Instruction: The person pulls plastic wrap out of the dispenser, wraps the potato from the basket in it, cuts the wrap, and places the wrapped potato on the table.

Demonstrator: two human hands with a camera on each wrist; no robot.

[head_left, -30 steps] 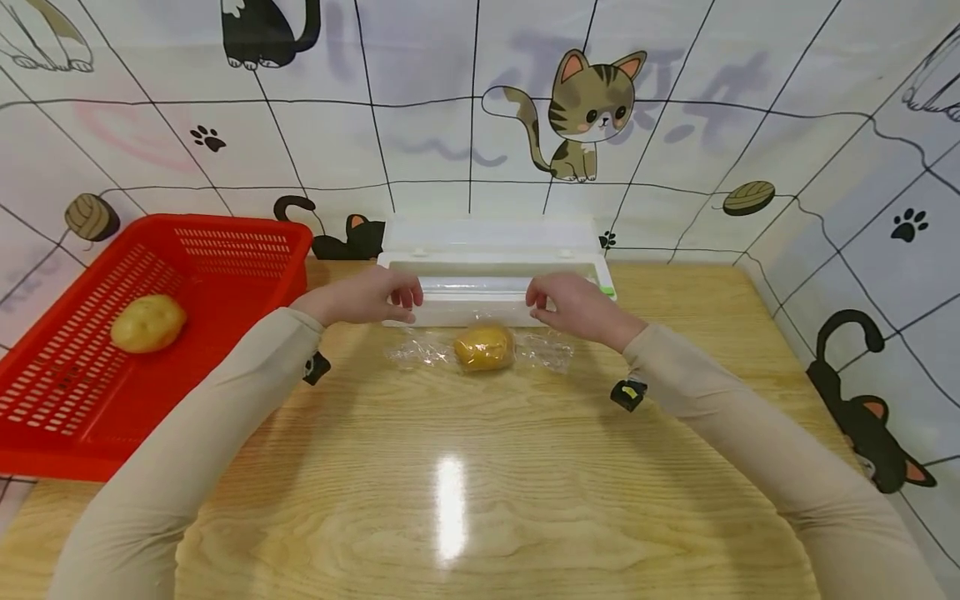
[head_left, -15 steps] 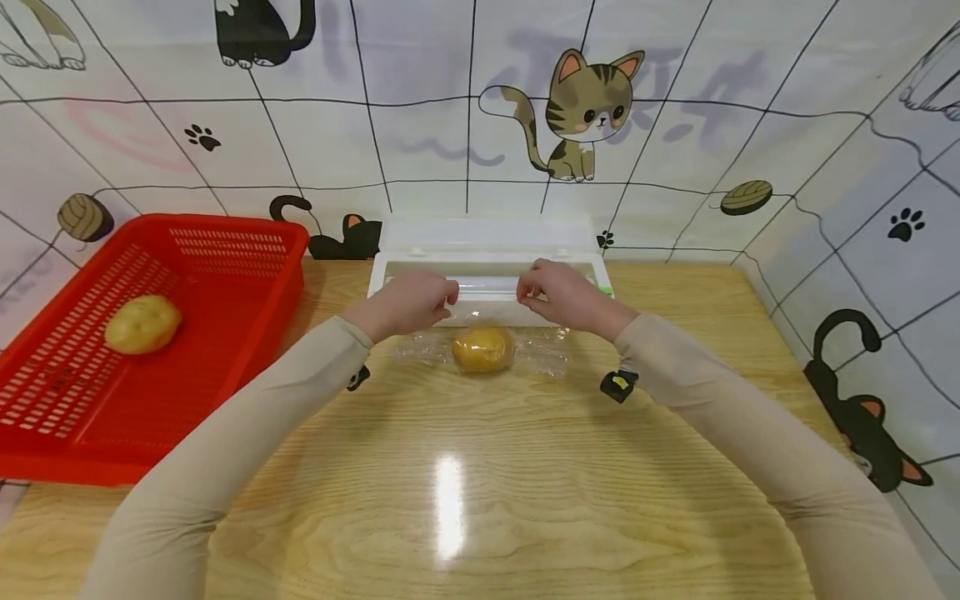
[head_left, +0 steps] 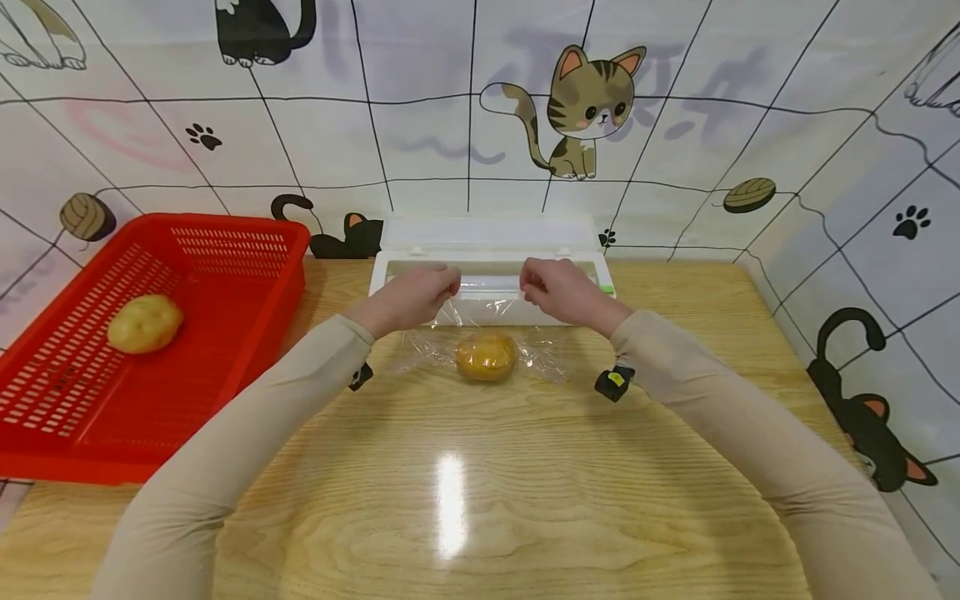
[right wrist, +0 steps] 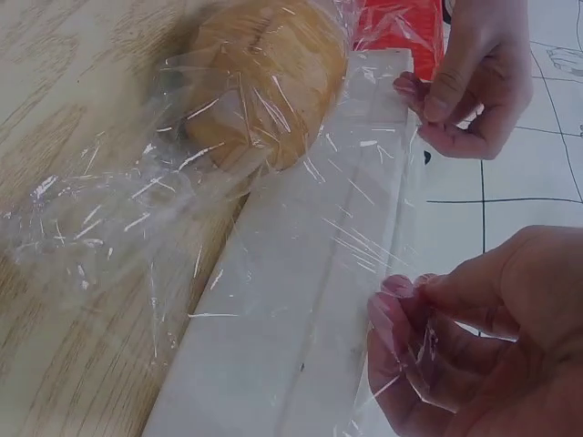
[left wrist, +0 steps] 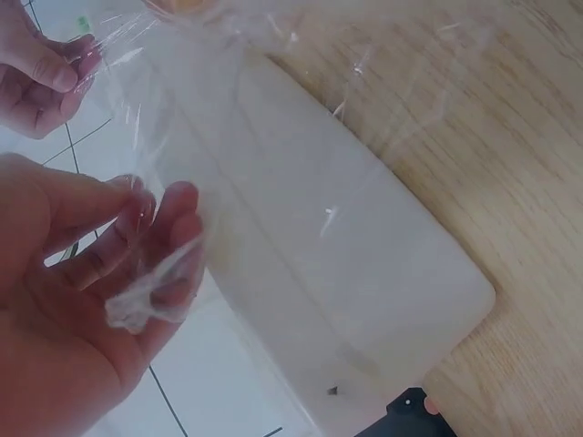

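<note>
A potato wrapped in clear cling film lies on the table in front of a white cling film box with its lid raised. Inside the box is a film roll. From the potato a sheet of cling film stretches up to both hands above the box's front. My left hand pinches the film between thumb and fingers, a crumpled bit of it lying across the fingers. On the other side my right hand pinches the same sheet, thumb against fingertips.
To the left stands a red plastic basket with one bare potato in it. Behind the box rises a wall with printed cats. The wooden table reaches toward me, and another wall borders it at right.
My left hand has moved right, from the box's left end to the film. Both hands now pinch the film, which stands raised off the wrapped potato; the potato has shifted slightly toward me.
</note>
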